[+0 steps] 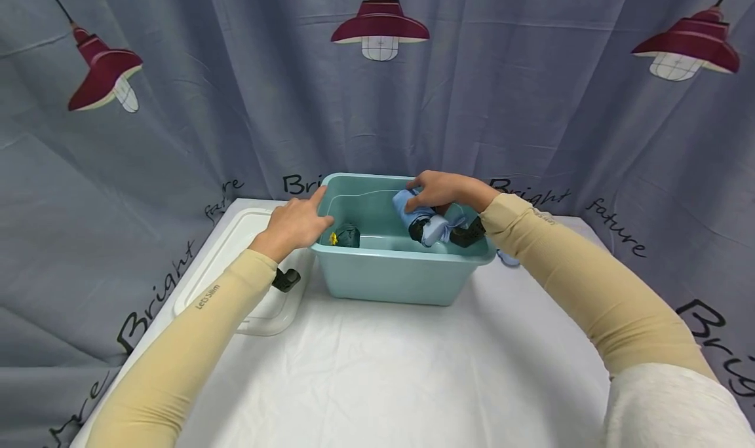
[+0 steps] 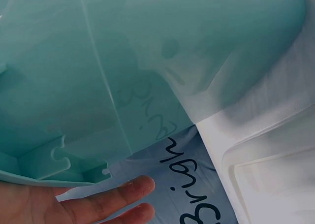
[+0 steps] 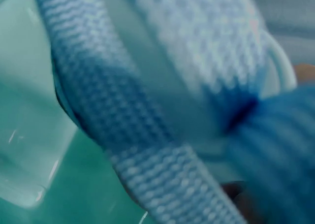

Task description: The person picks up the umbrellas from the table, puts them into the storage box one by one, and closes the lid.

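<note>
A teal bin stands on the white table. My left hand rests at its left rim with the index finger stretched along the edge; in the left wrist view the fingers are straight beside the bin wall. Over the bin's right half, my right hand grips a light-blue bundle from above. Flat woven cord with a loop and a gathered knot fills the right wrist view, blurred and close. I cannot tell what the bundle is. A dark green item with a small yellow piece lies in the bin's left end.
A white lid lies flat to the left of the bin, partly under my left arm. Right of the bin, a small blue item shows beside my right sleeve. A grey-blue curtain hangs round the table.
</note>
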Demonstrator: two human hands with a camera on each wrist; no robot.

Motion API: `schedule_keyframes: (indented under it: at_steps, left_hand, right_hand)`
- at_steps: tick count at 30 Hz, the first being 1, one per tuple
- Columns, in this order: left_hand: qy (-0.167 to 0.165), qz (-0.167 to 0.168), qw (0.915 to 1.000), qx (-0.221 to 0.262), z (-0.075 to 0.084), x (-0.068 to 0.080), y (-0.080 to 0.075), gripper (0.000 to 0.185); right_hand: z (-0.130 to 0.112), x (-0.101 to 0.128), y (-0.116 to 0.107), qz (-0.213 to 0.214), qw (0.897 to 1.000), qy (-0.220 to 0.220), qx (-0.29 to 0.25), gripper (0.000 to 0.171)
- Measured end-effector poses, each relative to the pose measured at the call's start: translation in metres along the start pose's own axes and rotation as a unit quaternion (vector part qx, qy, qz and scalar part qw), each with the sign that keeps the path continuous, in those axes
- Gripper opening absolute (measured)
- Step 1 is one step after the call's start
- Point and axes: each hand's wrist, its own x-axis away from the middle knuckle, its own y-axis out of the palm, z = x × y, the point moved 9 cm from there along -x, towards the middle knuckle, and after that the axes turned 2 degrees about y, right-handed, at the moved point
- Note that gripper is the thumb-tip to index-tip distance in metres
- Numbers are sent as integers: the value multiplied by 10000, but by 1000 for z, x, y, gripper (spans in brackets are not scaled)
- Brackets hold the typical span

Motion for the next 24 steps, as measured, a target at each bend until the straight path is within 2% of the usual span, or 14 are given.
schedule_keyframes:
  at_steps: [17,24]
  left_hand:
    - [-68,-5,10000,27,0,2,-1,78]
    - [-99,-47,9999,-3,0,1,0,78]
  right_hand:
    - [-16,-29,29,-562,9980,49,277,75]
    - [-19,-41,41,-897,9957,152,184,78]
